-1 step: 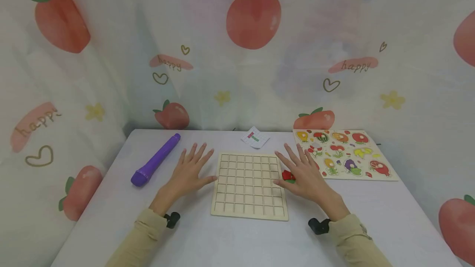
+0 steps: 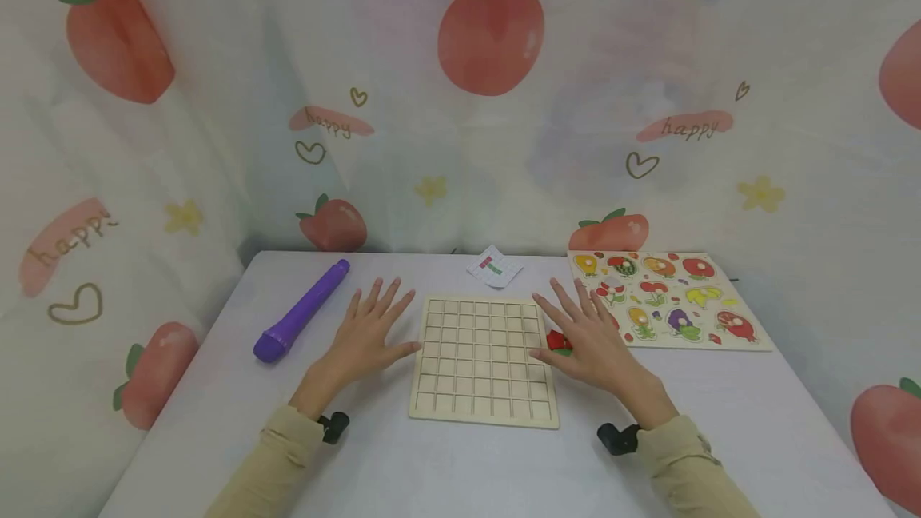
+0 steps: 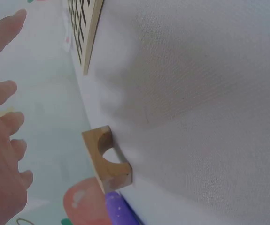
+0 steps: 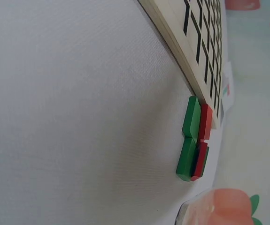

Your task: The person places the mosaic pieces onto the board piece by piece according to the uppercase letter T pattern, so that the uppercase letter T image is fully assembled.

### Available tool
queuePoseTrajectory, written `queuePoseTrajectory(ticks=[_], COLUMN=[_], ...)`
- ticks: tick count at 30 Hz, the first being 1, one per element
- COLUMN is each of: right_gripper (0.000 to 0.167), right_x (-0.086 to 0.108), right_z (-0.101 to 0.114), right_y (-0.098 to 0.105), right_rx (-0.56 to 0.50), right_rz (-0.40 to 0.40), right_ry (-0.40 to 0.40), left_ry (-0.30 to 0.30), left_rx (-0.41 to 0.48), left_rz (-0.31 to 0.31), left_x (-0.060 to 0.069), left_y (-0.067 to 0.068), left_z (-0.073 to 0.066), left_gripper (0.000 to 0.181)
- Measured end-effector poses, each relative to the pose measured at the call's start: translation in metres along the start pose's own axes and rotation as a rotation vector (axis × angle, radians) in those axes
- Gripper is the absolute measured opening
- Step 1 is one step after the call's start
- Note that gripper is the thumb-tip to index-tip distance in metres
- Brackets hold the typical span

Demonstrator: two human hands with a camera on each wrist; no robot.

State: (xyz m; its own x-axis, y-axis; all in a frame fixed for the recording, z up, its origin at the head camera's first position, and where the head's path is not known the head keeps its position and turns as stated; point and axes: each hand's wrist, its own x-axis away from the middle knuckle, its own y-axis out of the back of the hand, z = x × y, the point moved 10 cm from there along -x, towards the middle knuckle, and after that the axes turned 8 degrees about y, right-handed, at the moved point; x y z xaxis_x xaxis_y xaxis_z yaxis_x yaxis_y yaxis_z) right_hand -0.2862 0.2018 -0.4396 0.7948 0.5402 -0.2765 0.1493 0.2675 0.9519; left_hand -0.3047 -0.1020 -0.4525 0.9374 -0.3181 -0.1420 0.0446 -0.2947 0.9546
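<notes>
Spreading on either side of the gridded board (image 2: pixel 484 362), your left hand (image 2: pixel 365 342) and right hand (image 2: pixel 592 346) stand well apart, fingers fanned and straight, with nothing gripped. The board lies flat on the white table (image 2: pixel 460 474), between them; each thumb tip meets or overlaps its side edge in the head view, though whether it presses there cannot be told. To perform this pose well, hold your palms outside the edges, so that the cells remain uncovered, and let the thumbs bear lightly, since a board of this kind would probably slide on cloth. Red and green blocks (image 4: pixel 191 123) lie clustered just beside the board's right edge, partly hidden by your right hand in the head view; mind your thumb there, as a sideways sweep could scatter them. An arched wooden block (image 3: pixel 96 149), seen only from the left wrist, calls for similar care on the left. Leave the patterned card (image 2: pixel 495 267), beyond the board's far edge, in plain sight, and the purple microphone (image 2: pixel 305 310) outside your left hand's path.
</notes>
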Motion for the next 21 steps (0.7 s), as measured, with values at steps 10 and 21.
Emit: queuePoseTrajectory(ticks=[10, 21], right_gripper=[0.090, 0.088], right_x=[0.002, 0.003], right_z=[-0.004, -0.018], right_y=[-0.003, -0.009], right_rx=[-0.008, -0.256], right_rz=[-0.001, 0.017], right_ry=[-0.019, -0.071], left_ry=[-0.012, 0.009], left_rx=[-0.038, 0.250], left_rz=[0.076, 0.412], left_x=[-0.001, 0.008], left_y=[-0.005, -0.047], left_z=[-0.006, -0.008], left_gripper=[0.091, 0.114])
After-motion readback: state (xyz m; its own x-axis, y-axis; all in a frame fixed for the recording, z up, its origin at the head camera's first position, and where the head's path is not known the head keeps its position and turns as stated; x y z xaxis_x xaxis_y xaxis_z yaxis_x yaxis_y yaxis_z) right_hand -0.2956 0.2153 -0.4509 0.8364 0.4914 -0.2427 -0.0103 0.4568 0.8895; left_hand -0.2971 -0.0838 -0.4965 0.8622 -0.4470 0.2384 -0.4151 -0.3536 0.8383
